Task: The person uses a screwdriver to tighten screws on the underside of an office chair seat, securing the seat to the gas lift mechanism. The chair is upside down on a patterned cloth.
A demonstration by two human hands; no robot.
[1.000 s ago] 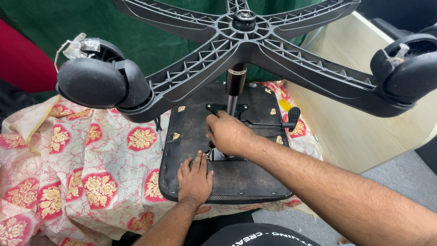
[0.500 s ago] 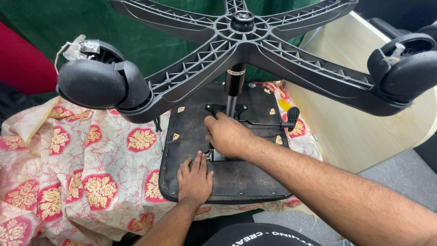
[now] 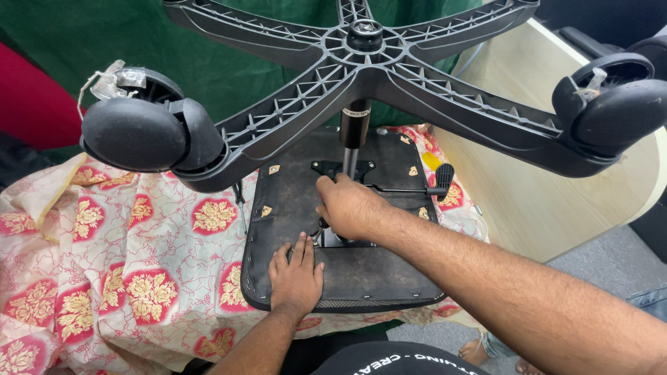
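Head view: an upturned chair seat (image 3: pixel 361 271) lies on the cloth-covered worktop (image 3: pixel 139 264), its star base (image 3: pixel 361 48) uppermost. The left hand (image 3: pixel 295 278) presses flat and open on the seat. The right hand (image 3: pixel 351 208) is closed around the mechanism (image 3: pixel 340 170). Best keep the seat pinned firmly.

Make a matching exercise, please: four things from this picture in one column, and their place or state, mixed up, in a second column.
Things:
1. left hand
2. right hand
3. lever
4. left wheel

Places or states:
A. sticks out toward the wooden table, black knob on its end
B. lies flat on the seat bottom
C. raised in the air above the flowered cloth
D. closed around the metal part under the post

Pairs: 1-B, 2-D, 3-A, 4-C
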